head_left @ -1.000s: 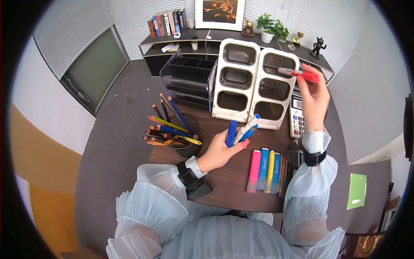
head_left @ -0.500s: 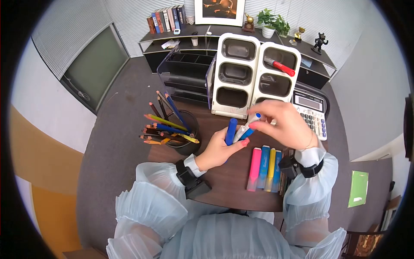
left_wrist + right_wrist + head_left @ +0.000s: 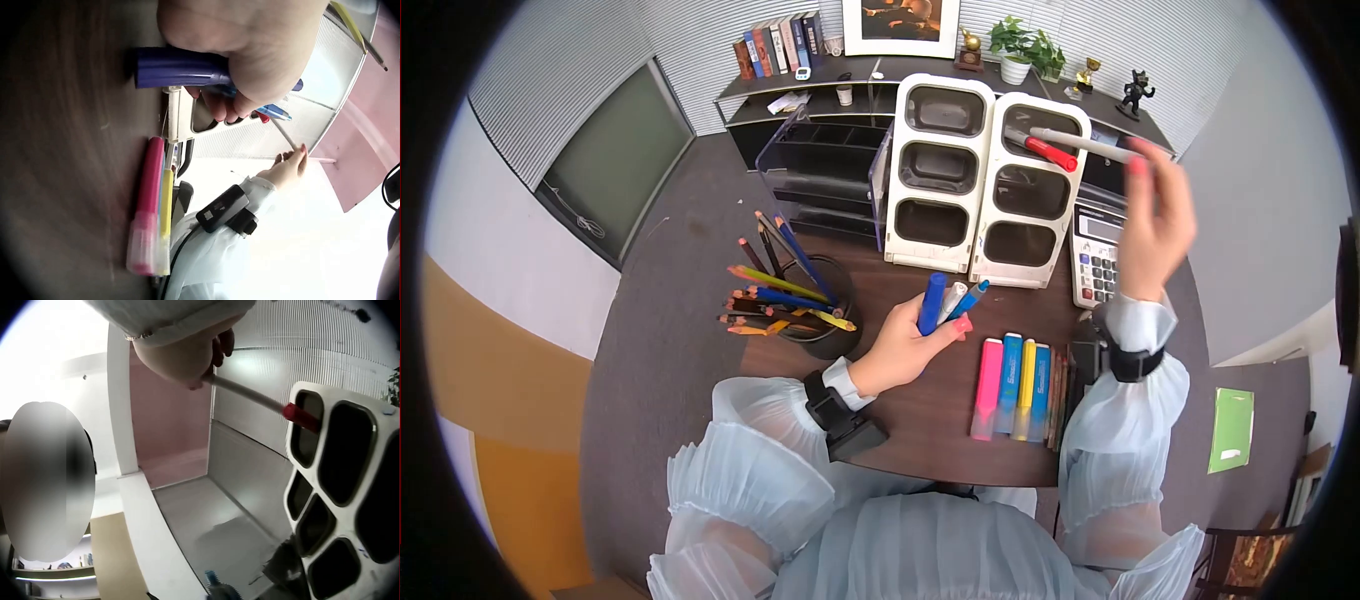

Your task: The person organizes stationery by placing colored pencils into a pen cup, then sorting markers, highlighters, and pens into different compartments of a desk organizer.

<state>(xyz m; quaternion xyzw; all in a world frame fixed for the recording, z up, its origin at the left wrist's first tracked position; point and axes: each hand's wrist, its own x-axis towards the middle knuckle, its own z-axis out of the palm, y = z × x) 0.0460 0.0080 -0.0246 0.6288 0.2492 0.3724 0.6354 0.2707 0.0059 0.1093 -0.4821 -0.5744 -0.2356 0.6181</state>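
Note:
My left hand (image 3: 906,345) grips a thick blue marker (image 3: 933,303), a white pen (image 3: 952,301) and a light blue pen (image 3: 971,299) above the table. Up at the right, my right hand (image 3: 1158,225) pinches the end of a white pen (image 3: 1090,146), whose far end reaches over the top compartment of the right white organizer (image 3: 984,250). A red marker (image 3: 1050,153) with a grey end lies tilted in that compartment. The right wrist view shows the pen (image 3: 250,394) held beside the red marker (image 3: 301,417).
A mesh cup (image 3: 833,343) of coloured pencils stands left of my left hand. Highlighters (image 3: 987,388) lie in a row near the table's front edge. A calculator (image 3: 1092,270) is right of the organizers, and a clear-sided black tray rack (image 3: 830,182) stands at their left.
My right hand went down to the pens in my left hand, took a white one and rose with it to the organizer. The red marker was let go into the top compartment.

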